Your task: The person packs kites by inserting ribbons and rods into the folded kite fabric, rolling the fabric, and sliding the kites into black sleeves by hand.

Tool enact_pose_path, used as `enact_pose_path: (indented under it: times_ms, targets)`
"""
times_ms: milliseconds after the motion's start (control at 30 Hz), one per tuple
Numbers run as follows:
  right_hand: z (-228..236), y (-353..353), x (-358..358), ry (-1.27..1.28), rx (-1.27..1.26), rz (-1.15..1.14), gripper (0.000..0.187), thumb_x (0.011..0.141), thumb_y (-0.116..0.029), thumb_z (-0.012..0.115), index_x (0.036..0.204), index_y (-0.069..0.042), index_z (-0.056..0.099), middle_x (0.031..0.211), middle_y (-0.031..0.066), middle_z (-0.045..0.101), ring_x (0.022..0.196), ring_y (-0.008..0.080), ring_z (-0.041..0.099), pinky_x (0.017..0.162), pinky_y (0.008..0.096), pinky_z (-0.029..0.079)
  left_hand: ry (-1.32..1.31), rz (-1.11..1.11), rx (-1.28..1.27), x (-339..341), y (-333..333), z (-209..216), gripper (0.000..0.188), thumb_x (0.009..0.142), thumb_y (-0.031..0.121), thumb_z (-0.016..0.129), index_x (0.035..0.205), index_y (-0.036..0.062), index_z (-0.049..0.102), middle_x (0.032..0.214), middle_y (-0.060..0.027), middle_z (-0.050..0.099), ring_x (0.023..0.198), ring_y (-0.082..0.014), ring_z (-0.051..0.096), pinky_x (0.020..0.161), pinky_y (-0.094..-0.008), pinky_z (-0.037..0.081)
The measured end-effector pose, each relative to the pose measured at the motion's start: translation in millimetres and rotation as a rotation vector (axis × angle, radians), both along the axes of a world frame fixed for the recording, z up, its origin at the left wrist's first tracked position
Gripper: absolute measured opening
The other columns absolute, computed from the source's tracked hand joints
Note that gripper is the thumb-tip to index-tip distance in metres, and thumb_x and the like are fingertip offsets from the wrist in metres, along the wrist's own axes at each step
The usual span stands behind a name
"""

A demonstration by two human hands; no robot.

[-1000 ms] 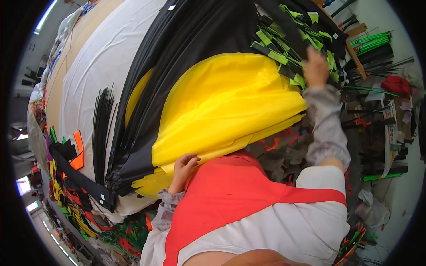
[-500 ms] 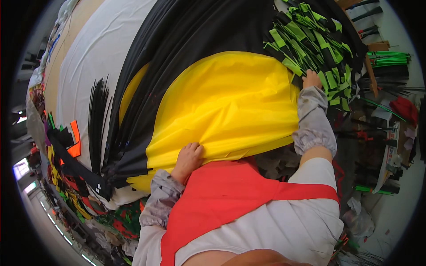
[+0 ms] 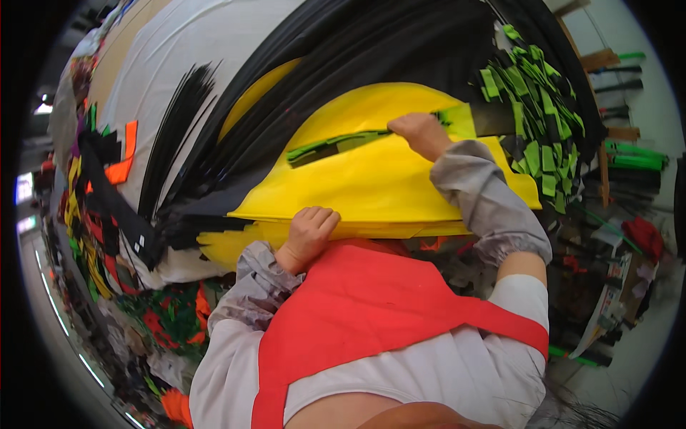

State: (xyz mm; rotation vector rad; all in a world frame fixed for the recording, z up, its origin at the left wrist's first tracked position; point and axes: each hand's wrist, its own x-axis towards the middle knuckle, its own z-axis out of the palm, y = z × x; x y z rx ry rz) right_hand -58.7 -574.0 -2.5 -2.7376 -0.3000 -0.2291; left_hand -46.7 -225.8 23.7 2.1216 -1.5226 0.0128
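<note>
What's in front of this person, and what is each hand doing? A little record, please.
Left hand: on the near edge of the yellow fabric
Right hand: gripping a green-and-black strip over the yellow fabric
Strip touching fabric: cannot tell
Right side: pile of green-and-black pieces
Beyond the yellow: black fabric
Left side: black strips on a white sheet
Clothing: red apron

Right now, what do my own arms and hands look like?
Your left hand and right hand are ungloved. Both arms wear loose, wrinkled grey sleeve covers; the right one is gathered toward the elbow. White shirt sleeves show above them.
</note>
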Motion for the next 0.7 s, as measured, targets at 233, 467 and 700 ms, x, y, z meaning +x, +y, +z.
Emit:
enact_pose_path:
  times_ms: [233, 467, 700]
  targets:
    - [-35, 135, -3, 0.342, 0.057, 0.303, 0.019, 0.079, -0.005, 0.062, 0.096, -0.011, 0.068, 0.085, 0.0116, 0.067, 0.08, 0.032, 0.066, 0.071, 0.0419, 0.052, -0.046, 0.211, -0.003, -16, 129, 48, 0.023, 0.072, 0.011, 0.064, 0.095, 0.0041, 0.063, 0.087, -0.0064, 0.062, 0.076, -0.0232, 0.06, 0.066, -0.0351, 0.048]
    - [-24, 259, 41, 0.892, 0.299, 0.625, 0.032, 0.087, -0.028, 0.068, 0.114, -0.012, 0.068, 0.099, 0.018, 0.069, 0.094, 0.0363, 0.065, 0.086, 0.0445, 0.05, -0.116, 0.518, 0.004, 9, 207, 59, 0.026, 0.072, 0.01, 0.063, 0.097, 0.0056, 0.066, 0.094, -0.0064, 0.065, 0.084, -0.026, 0.062, 0.074, -0.0386, 0.05]
    - [-40, 279, 220, 0.363, -0.125, 0.453, 0.039, 0.086, -0.022, 0.071, 0.122, -0.011, 0.063, 0.114, 0.012, 0.066, 0.107, 0.0324, 0.062, 0.092, 0.0412, 0.05, 0.045, 0.659, 0.127, 83, 205, -43, 0.011, 0.074, 0.011, 0.058, 0.082, 0.0073, 0.066, 0.082, -0.0077, 0.06, 0.081, -0.0275, 0.061, 0.073, -0.0385, 0.049]
